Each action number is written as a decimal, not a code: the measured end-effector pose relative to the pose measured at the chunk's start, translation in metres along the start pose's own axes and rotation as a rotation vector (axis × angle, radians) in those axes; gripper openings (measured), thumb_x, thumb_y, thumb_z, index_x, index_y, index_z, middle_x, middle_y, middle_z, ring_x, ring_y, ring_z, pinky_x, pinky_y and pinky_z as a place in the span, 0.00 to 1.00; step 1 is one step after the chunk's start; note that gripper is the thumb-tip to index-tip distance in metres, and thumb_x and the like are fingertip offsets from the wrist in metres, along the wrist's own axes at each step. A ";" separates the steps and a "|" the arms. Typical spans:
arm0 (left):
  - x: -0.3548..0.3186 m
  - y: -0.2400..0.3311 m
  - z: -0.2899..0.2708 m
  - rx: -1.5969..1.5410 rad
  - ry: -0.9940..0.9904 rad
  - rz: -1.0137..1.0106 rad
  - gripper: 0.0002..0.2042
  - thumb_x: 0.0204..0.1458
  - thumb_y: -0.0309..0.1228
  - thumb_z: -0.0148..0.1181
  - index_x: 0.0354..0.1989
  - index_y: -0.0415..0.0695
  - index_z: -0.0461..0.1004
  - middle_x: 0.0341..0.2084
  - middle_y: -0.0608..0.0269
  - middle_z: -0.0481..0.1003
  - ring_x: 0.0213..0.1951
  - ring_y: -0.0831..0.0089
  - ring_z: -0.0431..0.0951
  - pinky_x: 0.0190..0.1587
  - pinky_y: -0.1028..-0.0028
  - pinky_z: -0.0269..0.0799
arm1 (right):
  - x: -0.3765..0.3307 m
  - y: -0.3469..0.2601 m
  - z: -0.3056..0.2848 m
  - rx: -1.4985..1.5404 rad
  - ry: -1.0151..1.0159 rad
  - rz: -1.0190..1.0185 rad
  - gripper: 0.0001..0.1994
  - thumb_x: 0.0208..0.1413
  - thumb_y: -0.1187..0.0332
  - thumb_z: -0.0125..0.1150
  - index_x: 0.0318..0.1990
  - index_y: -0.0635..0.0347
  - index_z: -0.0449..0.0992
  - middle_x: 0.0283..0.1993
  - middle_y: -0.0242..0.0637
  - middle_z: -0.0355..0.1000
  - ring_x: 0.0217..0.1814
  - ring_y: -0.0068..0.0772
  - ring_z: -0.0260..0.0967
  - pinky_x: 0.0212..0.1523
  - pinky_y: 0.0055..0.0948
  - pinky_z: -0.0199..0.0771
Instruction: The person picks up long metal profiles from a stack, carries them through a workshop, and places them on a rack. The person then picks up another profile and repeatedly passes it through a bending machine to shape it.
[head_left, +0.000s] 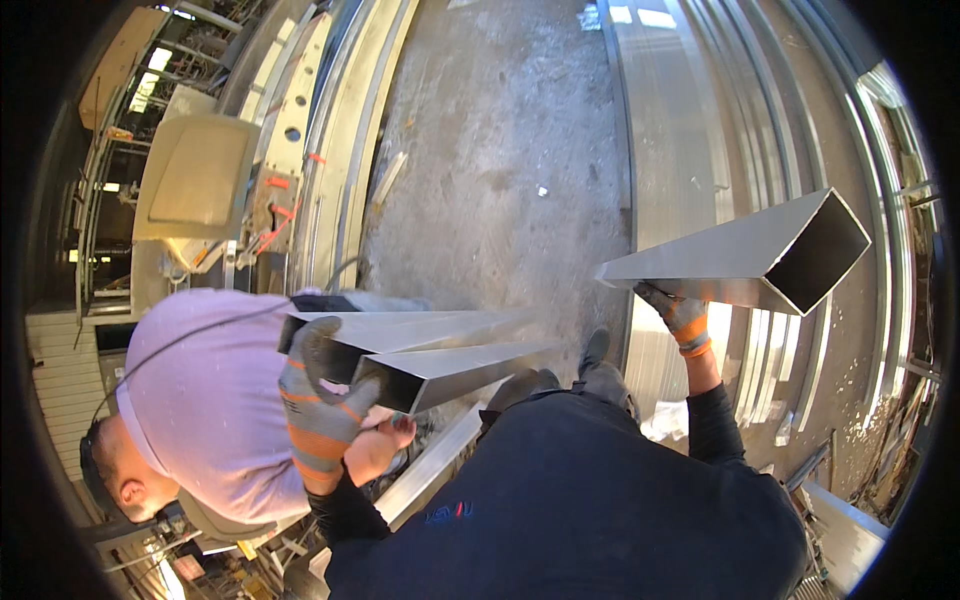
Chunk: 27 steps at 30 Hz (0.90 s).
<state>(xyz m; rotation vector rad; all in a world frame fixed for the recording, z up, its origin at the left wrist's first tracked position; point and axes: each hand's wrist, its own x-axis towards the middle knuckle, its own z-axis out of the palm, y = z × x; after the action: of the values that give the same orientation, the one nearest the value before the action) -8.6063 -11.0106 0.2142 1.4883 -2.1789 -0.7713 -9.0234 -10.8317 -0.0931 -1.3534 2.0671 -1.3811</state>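
A rough grey concrete floor (500,150) fills the upper middle of the frame, flanked by long aluminium profiles (690,120) stacked at the upper right and a metal machine frame (330,130) at the upper left. At centre left, the left hand (320,400), in a grey and orange glove, has its fingers (318,345) clenched over the open end of two rectangular aluminium tubes (440,350). At right, the gloved right hand (680,315) supports a larger rectangular tube (740,255) from below, fingers curled against its underside. A co-worker in a lilac shirt (210,390) bends at the lower left, just behind the paired tubes.
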 end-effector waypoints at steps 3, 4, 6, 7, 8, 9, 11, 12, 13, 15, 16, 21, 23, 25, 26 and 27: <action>0.067 0.023 0.000 0.067 0.123 0.158 0.29 0.42 0.21 0.71 0.59 0.38 0.78 0.51 0.56 0.79 0.55 0.60 0.80 0.66 0.65 0.72 | 0.063 0.000 -0.022 0.090 0.115 0.063 0.11 0.57 0.60 0.84 0.43 0.53 0.93 0.42 0.35 0.91 0.45 0.41 0.88 0.50 0.39 0.86; 0.092 0.028 0.000 0.006 0.145 0.180 0.29 0.42 0.21 0.71 0.59 0.39 0.77 0.51 0.57 0.80 0.54 0.63 0.80 0.64 0.66 0.74 | 0.083 0.002 -0.027 0.048 0.159 0.030 0.11 0.56 0.61 0.84 0.43 0.54 0.94 0.41 0.35 0.90 0.46 0.41 0.89 0.50 0.40 0.86; 0.149 0.029 0.001 -0.094 0.147 0.186 0.29 0.44 0.20 0.70 0.60 0.39 0.77 0.51 0.58 0.79 0.53 0.66 0.80 0.62 0.66 0.76 | 0.132 0.015 -0.036 -0.515 0.210 -0.392 0.11 0.55 0.62 0.85 0.42 0.55 0.94 0.42 0.36 0.90 0.46 0.42 0.89 0.50 0.40 0.87; 0.182 0.025 0.002 -0.009 0.185 0.253 0.30 0.45 0.19 0.70 0.62 0.39 0.76 0.51 0.59 0.79 0.54 0.69 0.80 0.60 0.68 0.77 | 0.156 0.021 -0.040 -0.538 0.212 -0.429 0.11 0.53 0.63 0.86 0.41 0.56 0.93 0.43 0.37 0.90 0.47 0.43 0.89 0.51 0.40 0.87; 0.214 0.019 0.005 -0.241 0.159 0.101 0.31 0.46 0.17 0.69 0.64 0.39 0.75 0.51 0.60 0.79 0.53 0.69 0.81 0.60 0.68 0.78 | 0.181 0.027 -0.039 -0.352 0.239 -0.284 0.10 0.51 0.66 0.87 0.39 0.58 0.93 0.43 0.39 0.90 0.46 0.42 0.89 0.50 0.40 0.88; 0.251 0.010 0.006 -0.171 0.156 0.203 0.32 0.47 0.17 0.70 0.65 0.39 0.74 0.52 0.59 0.80 0.53 0.68 0.82 0.60 0.68 0.78 | 0.207 0.032 -0.036 -0.241 0.254 -0.113 0.10 0.51 0.67 0.87 0.39 0.59 0.93 0.42 0.41 0.90 0.45 0.41 0.89 0.50 0.39 0.88; 0.328 -0.010 0.016 -0.148 0.159 0.279 0.32 0.48 0.18 0.72 0.66 0.39 0.74 0.53 0.58 0.80 0.53 0.67 0.83 0.61 0.67 0.79 | 0.260 0.038 -0.034 -0.124 0.271 0.013 0.10 0.51 0.70 0.87 0.38 0.64 0.92 0.38 0.44 0.90 0.42 0.38 0.89 0.49 0.37 0.89; 0.372 -0.020 0.022 -0.195 0.160 0.257 0.32 0.49 0.19 0.74 0.65 0.39 0.74 0.53 0.57 0.81 0.54 0.67 0.83 0.61 0.66 0.79 | 0.296 0.041 -0.027 -0.089 0.287 0.052 0.11 0.51 0.71 0.87 0.39 0.65 0.92 0.37 0.44 0.90 0.42 0.39 0.89 0.49 0.36 0.89; 0.416 -0.029 0.029 -0.257 0.169 0.277 0.32 0.49 0.19 0.75 0.65 0.39 0.74 0.53 0.56 0.81 0.54 0.66 0.83 0.62 0.65 0.80 | 0.325 0.039 -0.023 -0.082 0.308 0.106 0.10 0.52 0.70 0.87 0.38 0.65 0.92 0.37 0.44 0.90 0.42 0.39 0.90 0.49 0.36 0.89; 0.509 -0.040 0.047 -0.184 0.135 0.310 0.33 0.48 0.21 0.79 0.65 0.39 0.74 0.53 0.55 0.82 0.56 0.64 0.84 0.63 0.63 0.80 | 0.372 0.034 -0.014 -0.088 0.342 0.175 0.09 0.52 0.70 0.86 0.37 0.65 0.92 0.38 0.44 0.90 0.43 0.38 0.90 0.49 0.37 0.90; 0.555 -0.042 0.056 -0.141 0.120 0.278 0.33 0.48 0.21 0.80 0.65 0.38 0.74 0.52 0.56 0.82 0.57 0.64 0.84 0.63 0.62 0.80 | 0.399 0.034 -0.011 -0.092 0.353 0.191 0.09 0.53 0.70 0.86 0.37 0.65 0.92 0.38 0.43 0.90 0.43 0.38 0.90 0.50 0.37 0.90; 0.764 -0.018 0.109 0.089 0.049 0.384 0.34 0.41 0.33 0.85 0.59 0.41 0.79 0.50 0.46 0.84 0.52 0.48 0.86 0.59 0.55 0.82 | 0.524 0.063 0.009 -0.205 0.463 0.214 0.13 0.49 0.72 0.89 0.40 0.64 0.90 0.39 0.41 0.89 0.42 0.39 0.88 0.48 0.39 0.89; 0.832 -0.005 0.134 0.185 0.013 0.362 0.34 0.41 0.36 0.86 0.59 0.42 0.80 0.49 0.46 0.84 0.51 0.45 0.86 0.56 0.53 0.82 | 0.565 0.083 0.011 -0.256 0.483 0.244 0.15 0.47 0.71 0.90 0.40 0.63 0.90 0.39 0.40 0.89 0.42 0.39 0.88 0.48 0.40 0.89; 0.899 0.004 0.160 0.234 -0.020 0.330 0.34 0.41 0.37 0.85 0.59 0.42 0.80 0.48 0.47 0.85 0.52 0.45 0.86 0.57 0.52 0.82 | 0.628 0.110 0.025 -0.173 0.553 0.291 0.16 0.45 0.68 0.91 0.38 0.63 0.88 0.38 0.42 0.89 0.40 0.41 0.88 0.45 0.41 0.87; 0.935 0.008 0.173 0.208 -0.001 0.385 0.31 0.42 0.35 0.84 0.56 0.40 0.79 0.46 0.49 0.85 0.52 0.49 0.87 0.57 0.55 0.82 | 0.667 0.126 0.026 -0.266 0.517 0.239 0.16 0.45 0.68 0.91 0.36 0.63 0.88 0.38 0.42 0.88 0.40 0.43 0.88 0.44 0.42 0.86; 0.970 0.011 0.185 0.163 -0.049 0.324 0.30 0.42 0.33 0.83 0.56 0.40 0.79 0.46 0.50 0.85 0.52 0.51 0.87 0.58 0.57 0.83 | 0.708 0.143 0.029 -0.484 0.482 0.046 0.17 0.45 0.66 0.91 0.38 0.62 0.86 0.37 0.42 0.87 0.39 0.45 0.87 0.43 0.42 0.85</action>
<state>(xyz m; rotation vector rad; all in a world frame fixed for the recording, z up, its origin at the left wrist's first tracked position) -9.0740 -11.8714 0.0889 1.1510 -2.4860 -0.5366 -9.4377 -11.4229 -0.0639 -1.2019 2.8779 -1.3380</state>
